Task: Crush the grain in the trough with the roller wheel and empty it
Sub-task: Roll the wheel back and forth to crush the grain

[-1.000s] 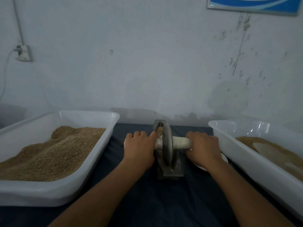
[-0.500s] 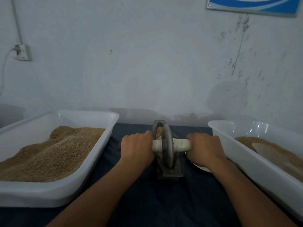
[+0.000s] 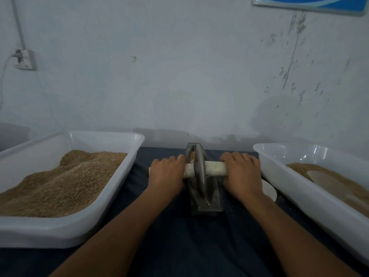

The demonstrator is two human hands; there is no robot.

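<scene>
Head view shows the roller wheel [image 3: 200,172] standing upright in the narrow metal trough [image 3: 206,198] at 12 o'clock from the person. The left hand [image 3: 166,172] and the right hand [image 3: 240,171] each wrap curled fingers around one end of the white axle handle [image 3: 214,168]. Compared with one second ago, the wheel has rolled a little back toward the person and the hands came with it, so the crushing stroke continues. Some grain [image 3: 192,156] is visible at the far end of the trough, at 11 o'clock of the wheel. I judge that crushing is still in progress and emptying is not yet begun.
</scene>
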